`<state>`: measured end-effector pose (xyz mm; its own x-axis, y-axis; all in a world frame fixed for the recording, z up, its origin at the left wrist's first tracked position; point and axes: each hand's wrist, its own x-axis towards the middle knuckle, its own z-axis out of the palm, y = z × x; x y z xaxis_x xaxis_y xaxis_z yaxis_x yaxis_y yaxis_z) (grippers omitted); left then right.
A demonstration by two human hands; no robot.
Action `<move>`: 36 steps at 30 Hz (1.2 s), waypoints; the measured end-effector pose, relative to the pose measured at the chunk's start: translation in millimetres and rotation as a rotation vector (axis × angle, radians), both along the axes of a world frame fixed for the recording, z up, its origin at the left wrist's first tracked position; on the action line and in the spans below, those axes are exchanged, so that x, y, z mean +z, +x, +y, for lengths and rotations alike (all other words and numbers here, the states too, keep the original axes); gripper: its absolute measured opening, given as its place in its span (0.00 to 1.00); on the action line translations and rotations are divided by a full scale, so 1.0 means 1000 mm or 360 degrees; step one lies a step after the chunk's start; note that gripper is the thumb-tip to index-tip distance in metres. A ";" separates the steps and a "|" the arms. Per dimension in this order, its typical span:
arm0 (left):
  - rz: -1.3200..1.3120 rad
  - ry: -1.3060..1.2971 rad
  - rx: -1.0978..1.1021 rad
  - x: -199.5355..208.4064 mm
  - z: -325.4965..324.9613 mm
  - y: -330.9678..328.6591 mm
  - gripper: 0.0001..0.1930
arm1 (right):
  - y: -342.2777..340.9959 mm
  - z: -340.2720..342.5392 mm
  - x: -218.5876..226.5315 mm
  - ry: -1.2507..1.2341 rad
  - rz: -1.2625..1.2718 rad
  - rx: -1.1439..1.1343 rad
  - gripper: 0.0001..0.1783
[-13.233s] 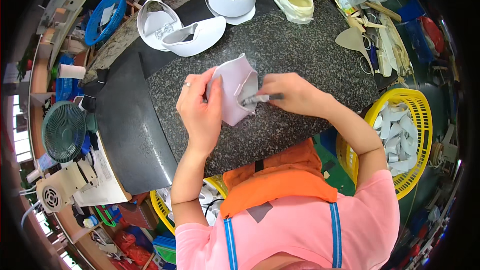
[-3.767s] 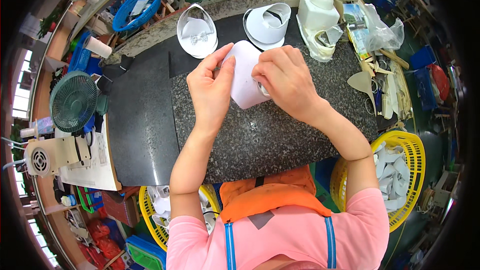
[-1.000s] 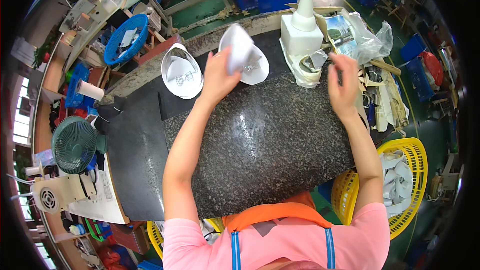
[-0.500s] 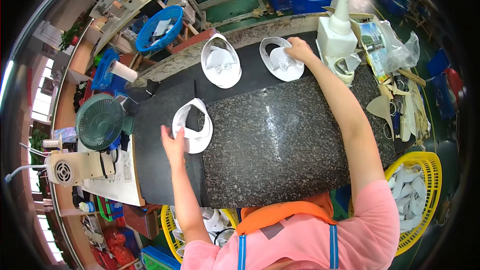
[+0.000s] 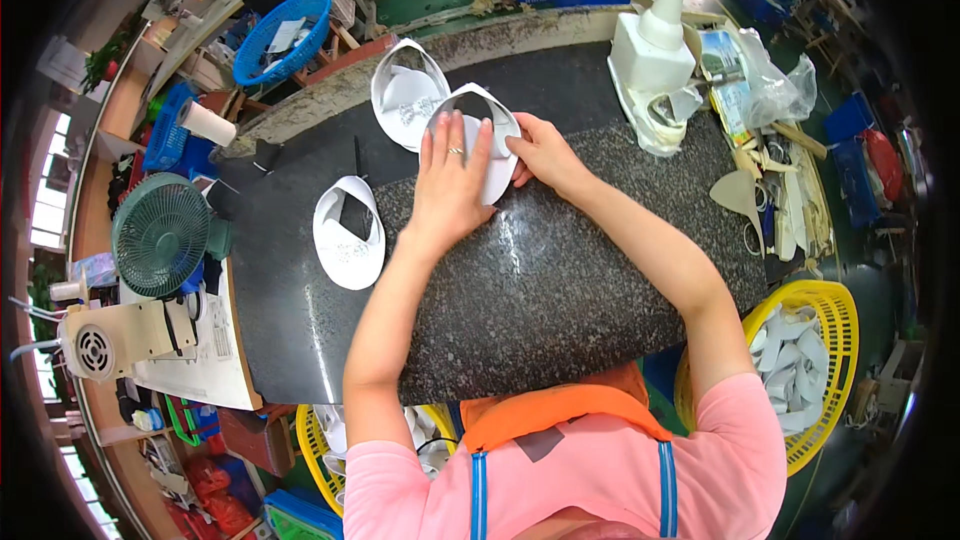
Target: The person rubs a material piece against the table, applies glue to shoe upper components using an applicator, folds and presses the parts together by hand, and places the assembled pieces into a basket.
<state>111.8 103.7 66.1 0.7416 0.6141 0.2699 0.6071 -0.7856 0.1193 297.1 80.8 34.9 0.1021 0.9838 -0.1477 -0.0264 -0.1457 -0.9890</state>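
Note:
A white shoe upper [image 5: 498, 176], oval with a cut-out opening, lies on the dark stone slab [image 5: 560, 270] near the middle of the bench. My left hand [image 5: 445, 185] lies over its left part, fingers stretched out and spread. At its right edge my right hand [image 5: 549, 156] grips the rim between thumb and fingers. A second white upper [image 5: 405, 110] rests just behind and to the left, partly covered by the held one. A third upper [image 5: 352, 256] lies apart, left of my left forearm. The underside of the held upper is hidden.
At the back right stand a white squeeze bottle [image 5: 652, 55] and a clear plastic bag [image 5: 775, 80]. A green fan [image 5: 160, 235] and a beige sewing machine [image 5: 125, 340] are on the left. Below the bench, a yellow basket [image 5: 840, 340] holds white pieces.
My right hand has brought its upper leftward and nearer, against the back one. My left hand has let go of the left upper and moved right onto the held one.

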 end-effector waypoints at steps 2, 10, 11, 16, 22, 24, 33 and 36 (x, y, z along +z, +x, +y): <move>0.0063 -0.0179 -0.0076 0.003 0.004 -0.004 0.60 | 0.006 -0.005 0.000 -0.0012 -0.0056 0.0085 0.24; -0.0032 -0.0236 -0.0206 0.006 -0.006 -0.006 0.44 | 0.033 -0.037 0.006 -0.0030 -0.0267 0.0187 0.28; 0.0054 -0.0151 -0.0203 0.006 -0.007 -0.009 0.40 | 0.042 -0.046 0.012 0.0089 -0.0295 -0.0029 0.24; 0.0173 0.0219 -0.0188 -0.004 -0.020 -0.029 0.21 | 0.138 -0.097 0.051 0.1072 -0.0890 -0.1569 0.25; -0.0412 0.0226 0.0086 -0.005 -0.024 -0.035 0.16 | 0.219 -0.082 0.034 0.0216 -0.1433 -0.1218 0.44; -0.0583 0.0326 0.0060 -0.004 -0.024 -0.029 0.16 | 0.228 -0.077 0.032 0.0005 -0.1432 -0.0857 0.33; -0.0455 0.0109 -0.0354 -0.047 -0.069 -0.019 0.20 | 0.188 -0.123 0.035 0.0671 -0.2428 -0.0552 0.15; -0.0546 0.0214 -0.0413 -0.054 -0.068 -0.028 0.22 | 0.160 -0.134 0.054 0.0425 -0.2003 -0.0943 0.18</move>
